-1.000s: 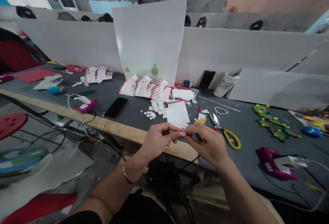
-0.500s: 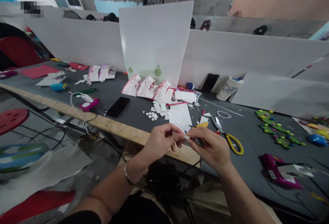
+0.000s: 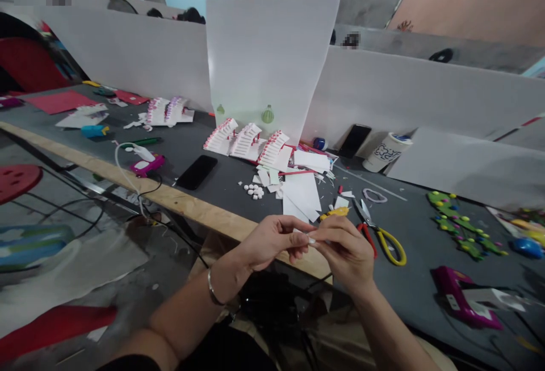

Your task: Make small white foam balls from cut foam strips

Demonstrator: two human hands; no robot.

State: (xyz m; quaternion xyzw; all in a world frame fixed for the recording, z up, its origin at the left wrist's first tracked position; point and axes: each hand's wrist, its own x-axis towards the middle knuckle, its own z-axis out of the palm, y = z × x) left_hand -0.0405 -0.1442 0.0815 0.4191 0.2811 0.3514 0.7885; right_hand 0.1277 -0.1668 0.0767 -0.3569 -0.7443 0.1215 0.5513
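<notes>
My left hand (image 3: 272, 241) and my right hand (image 3: 346, 253) meet in front of the table's wooden edge (image 3: 183, 209). Their fingertips pinch a small white piece (image 3: 312, 240), probably paper, which is mostly hidden by the fingers. Just beyond my right hand lie white paper sheets (image 3: 301, 196) and a small yellow tool (image 3: 334, 213). Yellow-handled scissors (image 3: 383, 246) lie open to the right of that hand. Several white stepped paper models (image 3: 247, 141) with red edges stand farther back, with small white paper balls (image 3: 254, 191) in front of them.
A black phone (image 3: 197, 171) and a magenta glue gun (image 3: 147, 165) with a white cable lie left on the grey tabletop (image 3: 204, 149). A tall white board (image 3: 270, 58) stands behind the models. A white cup (image 3: 385, 152) and another phone (image 3: 354, 141) sit at the back right.
The view has drifted, shifting the table items slightly right. My hands sit lower and farther right in the picture, still pinching the small white piece between them.
</notes>
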